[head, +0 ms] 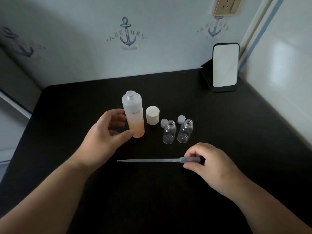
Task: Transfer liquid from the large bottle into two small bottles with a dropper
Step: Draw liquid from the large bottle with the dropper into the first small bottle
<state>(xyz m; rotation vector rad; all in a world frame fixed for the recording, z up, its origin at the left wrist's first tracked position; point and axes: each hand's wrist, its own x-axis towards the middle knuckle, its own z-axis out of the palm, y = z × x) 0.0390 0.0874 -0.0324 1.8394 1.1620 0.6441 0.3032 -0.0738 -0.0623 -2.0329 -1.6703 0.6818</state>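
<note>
Right hand (206, 163) pinches the fat end of the dropper (152, 160) between thumb and fingers. The dropper lies flat, low over the dark surface (152, 200), and its thin tip points to the left.

Left hand (108, 134) is a bit farther back. Its fingers and thumb curl around the large bottle (133, 114) and hold it near the bottom. The large bottle stands up, and its top is open. Orange liquid fills only the lower part of it.

Just to the right of the large bottle stands a white cap (152, 115), apart from it. Two small clear bottles stand side by side near the cap, to its right and a bit closer. The left small bottle (169, 132) and the right small bottle (185, 131) both have open tops. A little clear lid (163, 122) hangs at the neck of the left one, and another little lid (181, 119) at the neck of the right one.

Far back on the right, a mirror (225, 65) stands on the surface by the wall (84, 39). The wall has blue anchor pictures on it.
</note>
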